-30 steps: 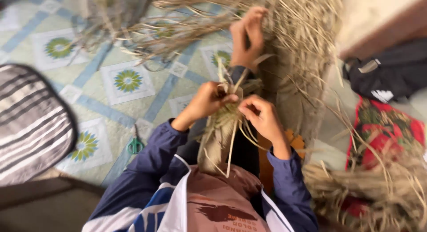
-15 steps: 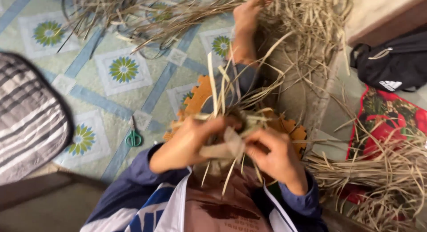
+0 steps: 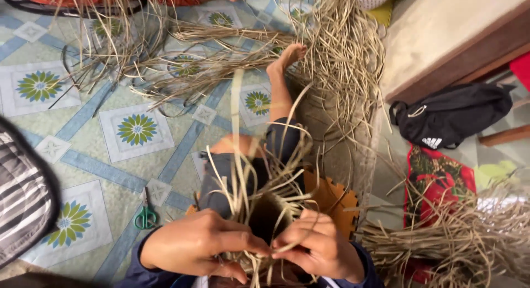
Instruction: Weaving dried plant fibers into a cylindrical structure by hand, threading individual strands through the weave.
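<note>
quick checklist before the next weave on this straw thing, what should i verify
1. Both hands on the work: left hand and right hand pinch strands at the rim of the woven straw piece: ok.
2. Loose strands standing free to pick from: ok.
3. Spare straw within reach: the straw pile lies to the right: ok.
4. Green-handled scissors on the mat, apart from the hands: ok.
5. Weave tightness at the rim: hidden by fingers: cannot tell.
6. Outstretched foot is among loose straw: not ok.
</note>
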